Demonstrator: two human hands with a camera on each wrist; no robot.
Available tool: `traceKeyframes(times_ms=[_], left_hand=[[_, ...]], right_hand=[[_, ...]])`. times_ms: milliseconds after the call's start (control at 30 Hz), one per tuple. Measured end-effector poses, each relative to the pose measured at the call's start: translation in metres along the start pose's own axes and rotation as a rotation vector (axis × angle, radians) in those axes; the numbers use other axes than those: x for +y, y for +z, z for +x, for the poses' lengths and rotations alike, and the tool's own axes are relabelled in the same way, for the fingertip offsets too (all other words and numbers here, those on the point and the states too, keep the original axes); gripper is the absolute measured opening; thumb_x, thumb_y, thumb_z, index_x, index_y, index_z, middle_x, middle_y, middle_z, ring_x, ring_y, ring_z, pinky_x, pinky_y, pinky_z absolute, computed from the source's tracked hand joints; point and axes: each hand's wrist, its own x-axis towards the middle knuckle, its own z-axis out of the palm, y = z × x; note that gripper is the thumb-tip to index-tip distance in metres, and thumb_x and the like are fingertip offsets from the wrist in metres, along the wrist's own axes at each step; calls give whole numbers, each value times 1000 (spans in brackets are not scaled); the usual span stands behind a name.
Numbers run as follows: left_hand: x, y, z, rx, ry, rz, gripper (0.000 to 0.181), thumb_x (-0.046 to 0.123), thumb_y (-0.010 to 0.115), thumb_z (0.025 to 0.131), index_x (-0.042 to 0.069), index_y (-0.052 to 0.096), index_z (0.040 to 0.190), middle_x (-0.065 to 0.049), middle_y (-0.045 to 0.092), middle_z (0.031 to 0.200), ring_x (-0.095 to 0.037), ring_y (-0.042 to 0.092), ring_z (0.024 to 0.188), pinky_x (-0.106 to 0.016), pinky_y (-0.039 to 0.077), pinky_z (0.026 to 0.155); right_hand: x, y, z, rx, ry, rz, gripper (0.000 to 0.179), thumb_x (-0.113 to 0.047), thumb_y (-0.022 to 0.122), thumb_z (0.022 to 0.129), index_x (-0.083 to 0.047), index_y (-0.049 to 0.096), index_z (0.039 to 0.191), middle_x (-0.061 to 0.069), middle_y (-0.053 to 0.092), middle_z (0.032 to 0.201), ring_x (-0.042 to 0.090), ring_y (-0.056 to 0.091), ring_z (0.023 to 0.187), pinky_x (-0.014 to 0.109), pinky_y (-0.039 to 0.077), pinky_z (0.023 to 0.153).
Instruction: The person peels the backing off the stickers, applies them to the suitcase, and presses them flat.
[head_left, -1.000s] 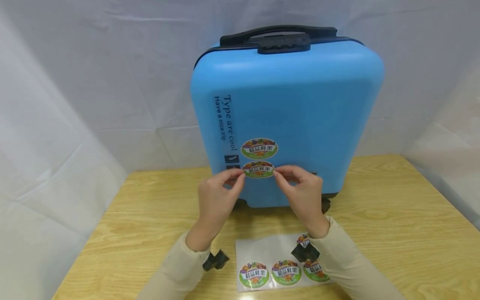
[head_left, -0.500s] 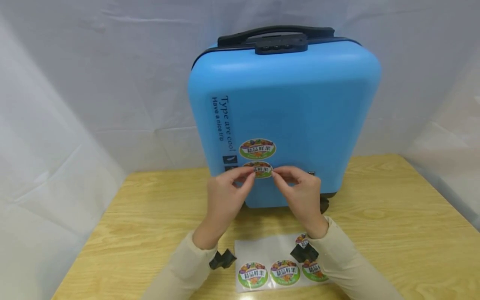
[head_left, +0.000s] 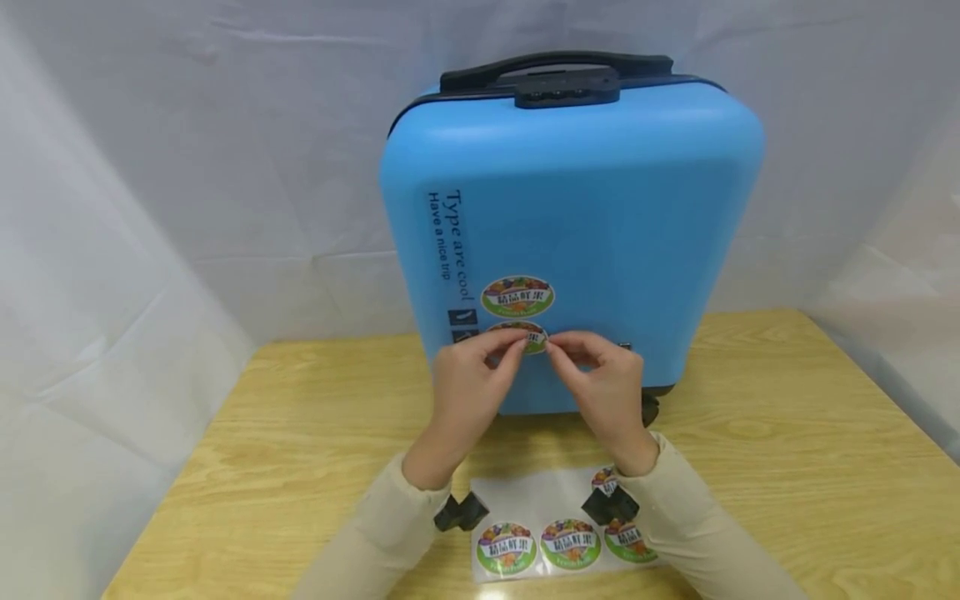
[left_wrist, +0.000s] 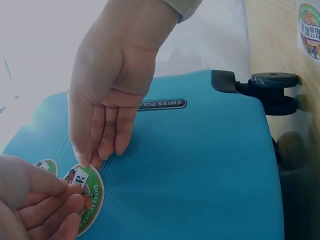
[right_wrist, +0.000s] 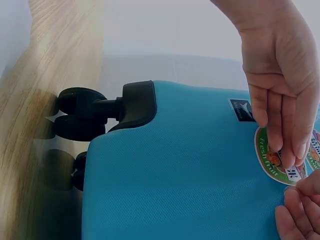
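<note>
A blue suitcase (head_left: 615, 233) stands upright, with one oval fruit sticker (head_left: 517, 297) flat on its front. Just below that lies a second oval fruit sticker (head_left: 537, 342), partly covered by fingers. My left hand (head_left: 468, 387) presses across this lower sticker, thumb and index tips close together near its middle; the right wrist view shows its fingers (right_wrist: 287, 125) lying fairly straight over it. At the sticker's right edge, my right hand (head_left: 609, 387) pinches with thumb and index finger. "Fresh fruit" lettering on the lower sticker (left_wrist: 93, 202) shows in the left wrist view.
A white sticker sheet (head_left: 517, 496) with several fruit stickers lies on the wooden table (head_left: 322, 433) below the forearms. Black suitcase wheels (right_wrist: 80, 112) stand on the tabletop. White cloth (head_left: 225, 167) hangs behind.
My left hand has slid right, from the lower sticker's left edge to around its middle, covering its left part. My right hand has stayed at the right edge.
</note>
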Motion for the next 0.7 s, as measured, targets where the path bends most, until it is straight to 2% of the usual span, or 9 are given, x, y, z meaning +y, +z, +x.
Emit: traceKeyframes(times_ms=[400,700], left_hand=[[4,6,4,-19,5,-45,13,12,67,87,8,75,95,-5,73,88,-8,64,63,-16,49,54],[5,8,1,-64,-5,-24,14,14,67,87,9,75,97,-3,73,85,-7,62,59,-15,46,51]], right_hand=[[1,-3,0,-9,48,11,8,-6,70,84,-4,74,90,6,72,83,15,67,67,15,51,62],[1,-12,-5,-65,87,17,9,-6,71,83,-5,74,91,5,72,85,15,66,69,13,50,63]])
